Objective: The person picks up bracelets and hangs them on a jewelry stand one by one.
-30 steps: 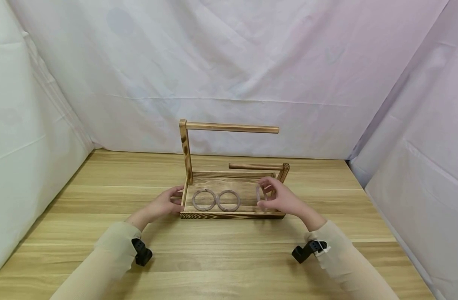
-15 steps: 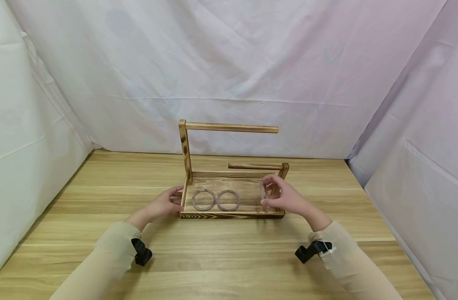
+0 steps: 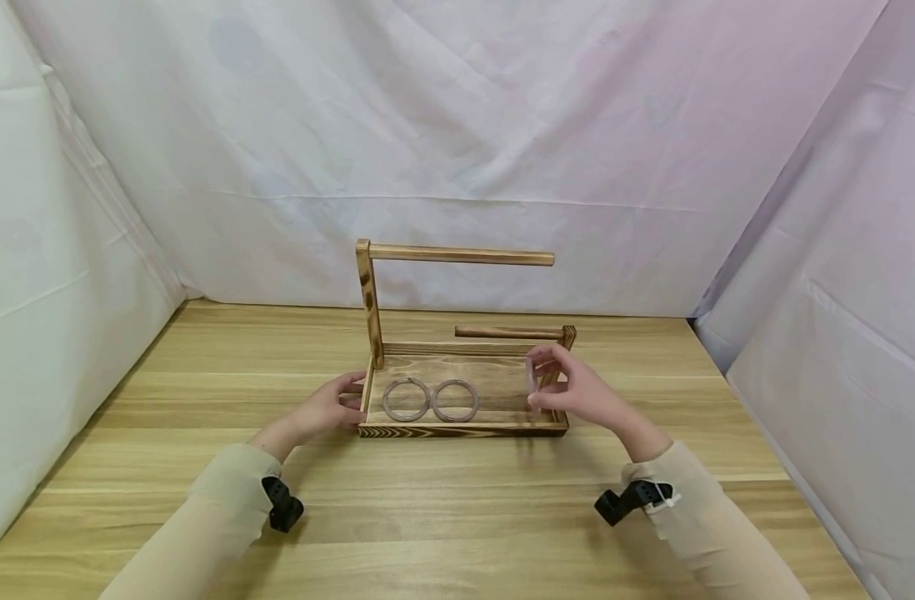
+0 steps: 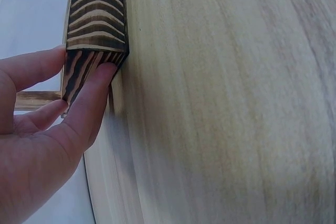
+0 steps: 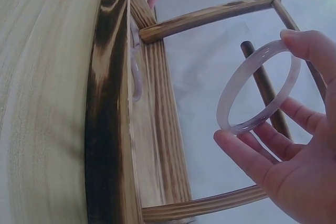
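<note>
A pale, translucent bangle [image 5: 233, 87] is pinched between the thumb and fingertips of my right hand [image 3: 581, 393], standing on edge over the right end of a wooden tray stand [image 3: 465, 430]. Two more bangles, a left one [image 3: 406, 399] and a right one [image 3: 455, 401], lie flat side by side in the tray. At the tray's left end, my left hand [image 3: 321, 413] touches the outer wall and front corner with its thumb and fingers, which look nearly straight in the left wrist view.
A tall post [image 3: 370, 308] at the tray's left carries a long upper rod [image 3: 461, 254] pointing right. From the shorter right post, a lower rod [image 3: 502, 332] points left, just behind my right hand. White cloth [image 3: 457, 125] hangs around the wooden table [image 3: 427, 517].
My right hand has shifted slightly right and up with its bangle, which has turned more edge-on to the head view. My left hand and the two lying bangles stay in place.
</note>
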Available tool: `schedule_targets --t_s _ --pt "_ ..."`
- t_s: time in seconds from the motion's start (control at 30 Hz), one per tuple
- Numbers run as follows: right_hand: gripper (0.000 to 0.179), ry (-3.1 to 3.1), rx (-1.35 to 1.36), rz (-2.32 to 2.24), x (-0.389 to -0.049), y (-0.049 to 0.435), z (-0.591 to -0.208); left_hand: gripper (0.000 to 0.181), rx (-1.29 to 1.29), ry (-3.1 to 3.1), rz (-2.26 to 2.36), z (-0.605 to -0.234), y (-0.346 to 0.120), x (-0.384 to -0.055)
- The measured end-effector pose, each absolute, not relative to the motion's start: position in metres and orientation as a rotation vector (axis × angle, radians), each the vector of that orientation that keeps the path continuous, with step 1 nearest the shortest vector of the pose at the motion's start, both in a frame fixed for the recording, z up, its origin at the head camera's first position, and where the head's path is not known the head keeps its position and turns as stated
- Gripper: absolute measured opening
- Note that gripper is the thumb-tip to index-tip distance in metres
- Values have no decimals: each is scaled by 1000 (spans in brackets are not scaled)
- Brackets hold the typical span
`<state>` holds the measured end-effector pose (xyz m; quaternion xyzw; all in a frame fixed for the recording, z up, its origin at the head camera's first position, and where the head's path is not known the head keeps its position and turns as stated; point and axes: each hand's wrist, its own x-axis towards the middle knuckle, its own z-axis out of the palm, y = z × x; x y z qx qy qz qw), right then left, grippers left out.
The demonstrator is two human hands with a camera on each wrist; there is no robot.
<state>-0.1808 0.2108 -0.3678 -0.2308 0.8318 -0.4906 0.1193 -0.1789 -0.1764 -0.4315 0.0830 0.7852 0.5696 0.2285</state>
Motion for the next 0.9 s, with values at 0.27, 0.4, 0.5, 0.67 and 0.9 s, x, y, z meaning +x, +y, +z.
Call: schedule_targets --t_s 0.27,0.4,0.5,0.67,0.9 --pt "54 2434 -694 -1467 -180 214 -359 75 221 2162 1562 -433 -177 -179" --pt "53 2427 -719 -1490 -181 216 -356 75 223 2154 1565 -433 -177 -180" --pt "52 2423 -733 -1506 -182 216 -353 75 221 2150 1569 -433 -177 -180" --pt "53 2418 -715 -1528 -182 217 -349 75 228 2154 1558 -431 -177 -179" --pt "56 2398 -657 -1559 -183 218 -342 76 248 2154 1555 -431 -176 -178"
